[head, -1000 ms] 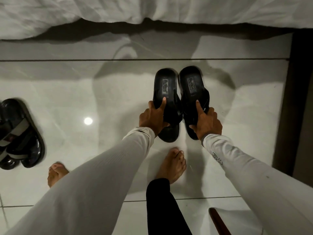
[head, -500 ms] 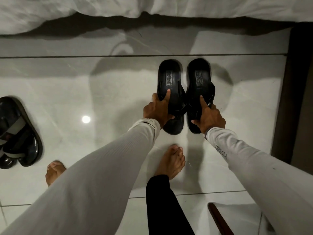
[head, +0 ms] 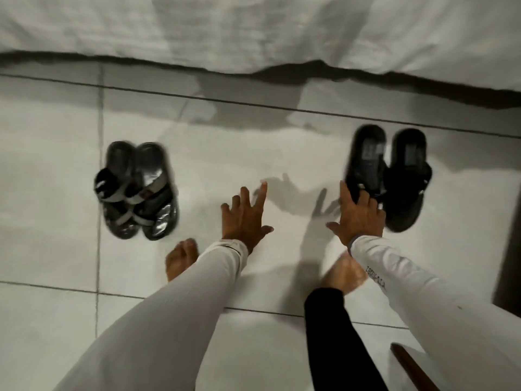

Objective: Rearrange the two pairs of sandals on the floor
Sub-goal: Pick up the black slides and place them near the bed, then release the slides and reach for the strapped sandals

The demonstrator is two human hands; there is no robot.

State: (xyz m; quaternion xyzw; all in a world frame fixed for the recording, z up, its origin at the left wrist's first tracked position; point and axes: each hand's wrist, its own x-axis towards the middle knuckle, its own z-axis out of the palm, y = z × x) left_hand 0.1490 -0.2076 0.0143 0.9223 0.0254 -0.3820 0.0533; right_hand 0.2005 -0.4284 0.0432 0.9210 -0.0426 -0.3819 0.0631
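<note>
The head view looks down on a white tiled floor [head: 253, 153] with a white bedsheet [head: 253, 26] hanging along its far edge; the frame is blurred. The black sandals [head: 389, 176] lie side by side at the right, touching each other; the strapped sandals [head: 135, 190], black with grey bands, lie together at the left, well apart from the first pair. The left hand [head: 245, 218] is spread open above the bare floor between the pairs, its grip apart and empty; the right hand [head: 358, 215] has its fingers spread over the near end of the left black sandal, whether touching cannot be told; two bare feet stand below.
</note>
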